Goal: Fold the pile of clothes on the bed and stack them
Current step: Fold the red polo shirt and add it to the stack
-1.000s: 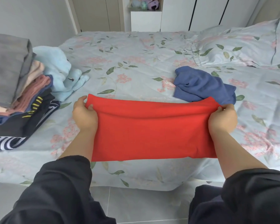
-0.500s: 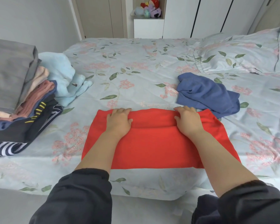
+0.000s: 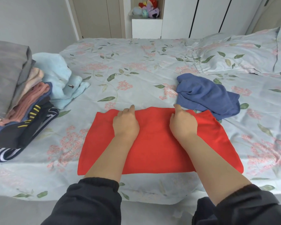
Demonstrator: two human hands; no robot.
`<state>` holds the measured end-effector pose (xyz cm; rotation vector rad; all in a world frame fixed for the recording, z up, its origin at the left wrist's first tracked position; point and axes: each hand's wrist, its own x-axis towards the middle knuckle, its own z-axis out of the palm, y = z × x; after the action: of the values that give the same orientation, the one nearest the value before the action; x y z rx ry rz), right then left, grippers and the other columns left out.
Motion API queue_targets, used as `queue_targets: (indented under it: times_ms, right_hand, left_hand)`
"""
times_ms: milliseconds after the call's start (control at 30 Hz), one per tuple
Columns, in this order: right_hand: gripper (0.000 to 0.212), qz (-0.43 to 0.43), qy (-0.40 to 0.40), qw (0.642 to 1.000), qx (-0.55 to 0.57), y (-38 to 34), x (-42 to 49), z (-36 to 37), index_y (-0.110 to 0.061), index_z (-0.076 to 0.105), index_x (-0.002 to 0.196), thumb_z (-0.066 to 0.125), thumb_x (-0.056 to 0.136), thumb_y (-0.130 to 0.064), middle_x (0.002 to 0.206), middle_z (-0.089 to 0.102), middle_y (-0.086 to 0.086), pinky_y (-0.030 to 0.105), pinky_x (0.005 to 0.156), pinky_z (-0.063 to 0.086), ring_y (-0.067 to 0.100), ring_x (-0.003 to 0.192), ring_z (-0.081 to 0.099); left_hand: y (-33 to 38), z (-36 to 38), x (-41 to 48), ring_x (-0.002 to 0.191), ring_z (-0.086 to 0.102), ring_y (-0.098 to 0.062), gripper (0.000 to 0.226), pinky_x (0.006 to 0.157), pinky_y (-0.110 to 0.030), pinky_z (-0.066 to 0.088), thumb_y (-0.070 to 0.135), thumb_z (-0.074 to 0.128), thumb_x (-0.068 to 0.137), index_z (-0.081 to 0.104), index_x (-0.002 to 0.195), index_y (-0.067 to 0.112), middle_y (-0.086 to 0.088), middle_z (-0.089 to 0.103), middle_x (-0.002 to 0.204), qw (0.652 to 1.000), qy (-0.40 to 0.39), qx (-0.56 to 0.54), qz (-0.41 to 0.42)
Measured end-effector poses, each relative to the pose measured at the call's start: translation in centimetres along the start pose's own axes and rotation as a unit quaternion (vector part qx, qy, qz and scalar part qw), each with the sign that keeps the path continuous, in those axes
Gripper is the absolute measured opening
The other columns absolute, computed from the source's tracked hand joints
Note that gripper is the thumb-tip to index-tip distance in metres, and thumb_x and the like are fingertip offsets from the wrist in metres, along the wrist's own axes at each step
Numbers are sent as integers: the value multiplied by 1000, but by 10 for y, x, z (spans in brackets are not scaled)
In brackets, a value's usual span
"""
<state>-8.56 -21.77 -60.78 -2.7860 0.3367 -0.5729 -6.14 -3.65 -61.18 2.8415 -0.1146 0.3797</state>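
A red garment (image 3: 154,146) lies flat as a wide rectangle on the bed near its front edge. My left hand (image 3: 126,123) and my right hand (image 3: 182,123) both sit on its far edge. Each has its fingers curled down into the cloth and one digit sticking forward. A crumpled blue garment (image 3: 206,95) lies just beyond the red garment's far right corner and touches it. At the left edge of the view stands a stack of folded clothes (image 3: 15,98) with a grey piece on top.
A light blue fleece item (image 3: 60,78) lies beside the stack. The floral bed sheet (image 3: 128,70) stretches away behind the red garment. A pillow (image 3: 243,52) lies at the far right, with wardrobes and a shelf of plush toys (image 3: 147,8) behind.
I laid the held-up red garment flat on the bed and brought both hands inward onto its far edge. My flat fingers have since curled into the cloth.
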Motion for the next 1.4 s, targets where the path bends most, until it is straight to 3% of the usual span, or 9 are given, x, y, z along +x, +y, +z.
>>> queue_targets:
  times_ms: [100,200,467,600,700,867,1033,1267,1400]
  right_hand:
    - [46,-79,-12,997,1,-8,-16,-1,-7,42,138,44,93,-15,119,60,15,41,89,39,34,111,53]
    - [50,-100,-154,981,-61,4,-32,9,-21,30,147,29,100,-37,153,32,2,50,113,15,20,141,24]
    - [62,168,-160,970,-76,72,-28,-12,-15,19,152,17,97,-45,160,9,4,54,116,-1,23,147,4]
    - [60,32,-77,995,-61,40,-41,-16,-18,20,151,25,98,-46,160,9,7,54,114,1,25,147,3]
    - [56,-102,-131,983,-77,16,-68,-4,-27,16,151,20,99,-46,160,10,0,54,115,1,21,147,6]
    - [56,-44,-147,983,-98,13,-76,2,-27,15,152,18,99,-44,160,11,0,53,115,-1,23,147,7]
    - [56,-35,-150,983,-100,-12,-78,4,-21,14,152,19,100,-41,160,7,4,55,114,-3,22,147,0]
    - [55,-134,-177,972,-74,-50,-91,22,-23,11,152,15,100,-40,161,0,1,50,116,-2,20,148,-5]
    - [55,-120,-184,973,-72,-50,-90,22,-23,12,152,16,100,-40,161,-2,1,49,117,-2,20,148,-4]
  left_hand:
    - [11,6,-12,140,25,-25,57,111,-47,26,26,39,97,21,151,20,-2,28,154,997,-70,6,33]
    - [9,17,-27,148,0,-21,54,116,-52,2,44,20,101,7,152,34,4,4,161,980,-170,66,76]
    - [-27,8,-35,148,-9,-22,59,116,-53,-6,57,9,97,8,152,35,5,0,161,984,-145,97,-18]
    - [-20,5,-45,146,-16,-20,55,114,-54,-8,55,13,99,6,151,40,7,-6,161,976,-177,52,113]
    - [-32,2,-51,147,-12,-16,53,116,-52,-7,54,14,99,7,150,42,11,-2,161,972,-179,53,144]
    - [-80,-15,-51,148,-1,-23,62,116,-52,4,60,15,96,6,152,35,5,1,161,982,-163,81,-43]
    - [-98,-39,-54,129,36,-34,68,103,-43,34,53,43,94,29,144,9,-16,40,141,981,-105,28,-163]
    - [-121,-61,-66,110,57,-32,55,89,-37,46,50,56,89,56,120,4,-15,60,120,958,-156,-102,-219]
    - [-127,-68,-70,85,62,-26,46,67,-31,49,38,70,84,61,109,1,-15,65,107,898,-193,-295,-263]
